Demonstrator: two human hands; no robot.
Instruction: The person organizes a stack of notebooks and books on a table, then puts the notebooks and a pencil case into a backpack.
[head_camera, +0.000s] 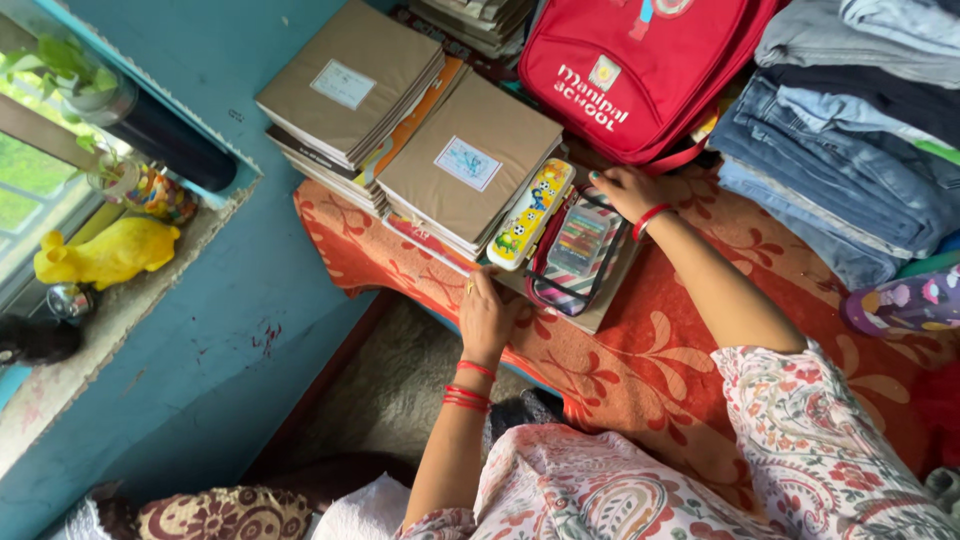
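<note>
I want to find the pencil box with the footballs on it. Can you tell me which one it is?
Start at the red school bag at the top. Just below it, on the orange patterned cloth, two pencil cases lie side by side next to the brown-covered notebooks. Yours is the long yellow-and-white pencil box against the notebooks; the striped zip pouch beside it is see-through, under the right hand.

A low table covered by an orange floral cloth (640, 360) carries two stacks of brown-covered notebooks (400, 130), a red school backpack (640, 70), folded jeans (850, 170), and what seems a flat book (600, 310) under the pencil cases.
</note>
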